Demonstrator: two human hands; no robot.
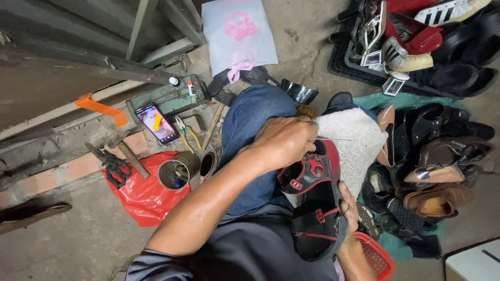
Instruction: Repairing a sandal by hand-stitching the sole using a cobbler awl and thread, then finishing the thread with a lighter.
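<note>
My left hand (284, 141) is closed in a pinch on a thin metal needle (333, 139), whose shaft points away from my knuckles out over the fleece pad (354, 143) on my knee; the fingers are pressed together, thumb hidden beneath them. My right hand (350, 208) sits lower, nearer my body, cupped around the edge of the black and red sandal (315, 200); only a few fingers (348, 195) show past the sole, so I cannot tell how tightly they clamp. The sandal lies across my lap just under my left hand, its red-trimmed strap (311, 171) touching my palm side; the heel end points back towards me.

To stitch well here, I judge the sandal should stay steady against my thigh while the needle travels straight, not slanting, and the pull should run along the strap's edge rather than across it; any thread is too fine for me to see.

Beyond my left forearm, on the ground, lie a phone (157, 124) with a lit screen, yellow-handled pliers (186, 132), a hammer (127, 153), black scissors (112, 165) on a red plastic bag (148, 200), and an open tin can (174, 174); past my right hand is a heap of shoes (437, 156), and a red basket (377, 257) sits just beside my wrist.
</note>
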